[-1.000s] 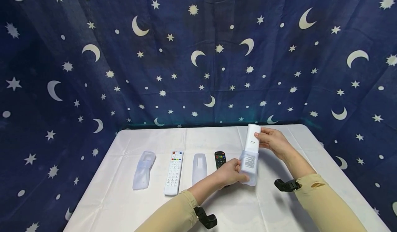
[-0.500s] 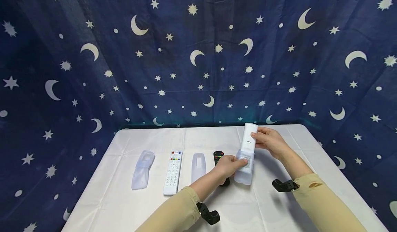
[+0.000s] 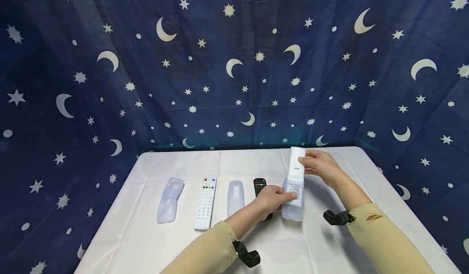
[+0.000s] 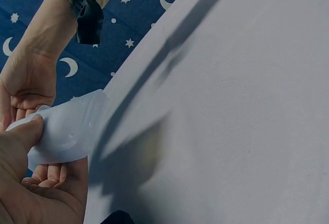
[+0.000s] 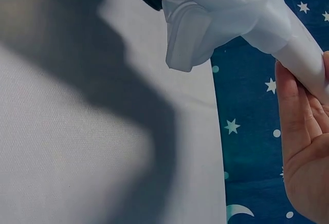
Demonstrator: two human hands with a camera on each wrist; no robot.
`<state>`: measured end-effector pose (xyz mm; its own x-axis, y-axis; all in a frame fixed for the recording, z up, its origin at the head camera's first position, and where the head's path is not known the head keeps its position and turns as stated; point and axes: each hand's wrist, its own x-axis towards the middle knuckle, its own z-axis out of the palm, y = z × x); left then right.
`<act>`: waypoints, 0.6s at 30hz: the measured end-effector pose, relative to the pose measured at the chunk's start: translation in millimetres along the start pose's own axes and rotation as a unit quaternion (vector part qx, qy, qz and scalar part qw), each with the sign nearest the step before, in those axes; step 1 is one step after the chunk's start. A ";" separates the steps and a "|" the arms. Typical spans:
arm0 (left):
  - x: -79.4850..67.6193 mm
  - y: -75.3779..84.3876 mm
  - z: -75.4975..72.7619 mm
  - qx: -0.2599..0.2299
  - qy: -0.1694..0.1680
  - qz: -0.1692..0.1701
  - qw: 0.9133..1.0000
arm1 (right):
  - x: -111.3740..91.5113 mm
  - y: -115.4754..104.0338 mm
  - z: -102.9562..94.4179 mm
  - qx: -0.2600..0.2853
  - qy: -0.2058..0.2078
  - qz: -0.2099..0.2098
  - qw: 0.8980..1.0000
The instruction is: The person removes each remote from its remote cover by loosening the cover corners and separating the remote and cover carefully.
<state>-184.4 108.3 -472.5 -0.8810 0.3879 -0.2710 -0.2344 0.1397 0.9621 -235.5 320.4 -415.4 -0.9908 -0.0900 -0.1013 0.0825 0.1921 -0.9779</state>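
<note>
A white remote control (image 3: 296, 163) stands partly inside a translucent silicone sleeve (image 3: 292, 213), its upper part sticking out. My left hand (image 3: 270, 200) pinches the sleeve, thumb across its front over a printed label. At the upper end, my right hand (image 3: 321, 166) holds the bare part of the remote between thumb and fingers. In the left wrist view the sleeve (image 4: 67, 131) lies between thumb and fingers. The right wrist view shows the sleeve (image 5: 193, 34) with a loose flap hanging off the remote (image 5: 303, 54).
On the white table (image 3: 139, 245) lie a folded translucent sleeve (image 3: 170, 200), a white remote with colored buttons (image 3: 205, 204), another translucent sleeve (image 3: 235, 198) and a black remote (image 3: 259, 186), partly behind my left hand. A star-and-moon curtain (image 3: 205, 82) stands behind.
My left thumb has moved from the sleeve's lower end up onto its front, over the label. The right hand keeps its hold on the remote, which has shifted only slightly.
</note>
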 end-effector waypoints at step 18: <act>-2.9 3.0 1.6 -0.026 -0.008 -0.035 0.999 | -1.7 6.6 1.6 -0.009 -0.014 0.005 1.000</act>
<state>-181.9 109.1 -468.9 -0.8552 0.3933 -0.3376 -0.3166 0.1195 0.9410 -233.1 320.2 -422.0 -0.9864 -0.1152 -0.1172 0.0910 0.2107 -0.9733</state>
